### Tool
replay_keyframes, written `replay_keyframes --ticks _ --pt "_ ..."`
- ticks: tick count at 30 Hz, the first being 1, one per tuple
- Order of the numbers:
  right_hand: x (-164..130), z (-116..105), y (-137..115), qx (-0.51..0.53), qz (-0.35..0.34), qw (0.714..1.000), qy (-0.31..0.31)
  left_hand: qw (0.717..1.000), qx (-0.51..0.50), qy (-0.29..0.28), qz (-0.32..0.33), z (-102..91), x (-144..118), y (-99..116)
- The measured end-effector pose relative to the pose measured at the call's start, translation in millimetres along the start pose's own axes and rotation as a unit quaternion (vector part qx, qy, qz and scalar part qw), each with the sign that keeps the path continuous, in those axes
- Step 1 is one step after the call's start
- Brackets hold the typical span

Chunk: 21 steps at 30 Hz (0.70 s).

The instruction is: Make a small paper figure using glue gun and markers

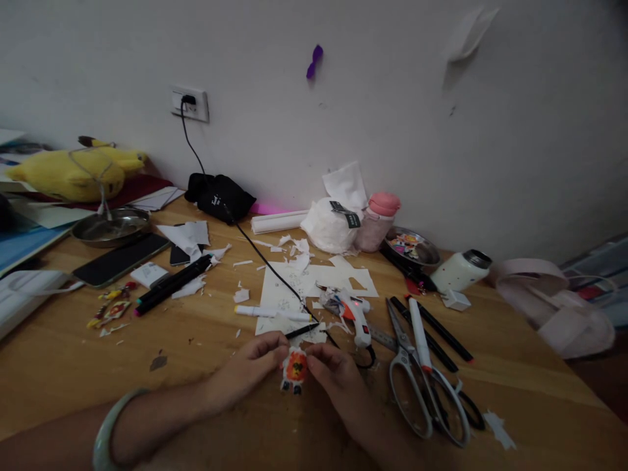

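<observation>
Fingers of both hands pinch a small paper figure (295, 370), orange in the middle with white edges and dark feet, held just above the near edge of the wooden table (73, 366). The left hand (250, 369) grips its left side between thumb and fingertips, and the right hand (338, 376) pinches its right side in the same way; a pale green bangle (105, 435) sits on the left wrist. The figure looks already cut out and coloured, so the cutting and drawing seem done, while what remains, perhaps gluing or trimming, cannot be told from here. Just beyond the hands lies a black pen (300, 332) on a cut-up white sheet (314, 281), with a white marker (269, 313) across it and paper scraps (294, 248) scattered toward the wall. A glue gun (357, 315), its light glowing red, lies just right of the sheet, its black cord (255, 252) running back to a wall socket (190, 103). Scissors (417, 383) and several markers (432, 333) lie toward the right edge. Toward the left edge are a phone (120, 260), black markers (171, 284) and a metal dish (110, 226), with a yellow plush toy (73, 173) at the far left corner.
</observation>
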State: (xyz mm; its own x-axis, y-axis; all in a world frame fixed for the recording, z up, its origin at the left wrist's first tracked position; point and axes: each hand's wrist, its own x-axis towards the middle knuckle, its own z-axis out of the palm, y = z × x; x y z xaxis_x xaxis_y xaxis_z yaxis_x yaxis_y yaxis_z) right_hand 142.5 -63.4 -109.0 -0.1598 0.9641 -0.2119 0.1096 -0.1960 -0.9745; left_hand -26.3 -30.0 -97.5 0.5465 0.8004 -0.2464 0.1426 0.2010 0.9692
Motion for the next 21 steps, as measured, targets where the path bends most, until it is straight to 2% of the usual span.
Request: replay_keyframes --ticks 13,21 --pt "1.0 -0.1 1.9 -0.004 -0.013 1.0 -0.02 1.0 0.021 -0.005 0.011 -0.7 2.0 -0.7" --pt "-0.7 1.5 0.6 -0.017 -0.031 0.999 -0.009 0.999 0.036 -0.005 0.031 0.3 1.7 -1.9"
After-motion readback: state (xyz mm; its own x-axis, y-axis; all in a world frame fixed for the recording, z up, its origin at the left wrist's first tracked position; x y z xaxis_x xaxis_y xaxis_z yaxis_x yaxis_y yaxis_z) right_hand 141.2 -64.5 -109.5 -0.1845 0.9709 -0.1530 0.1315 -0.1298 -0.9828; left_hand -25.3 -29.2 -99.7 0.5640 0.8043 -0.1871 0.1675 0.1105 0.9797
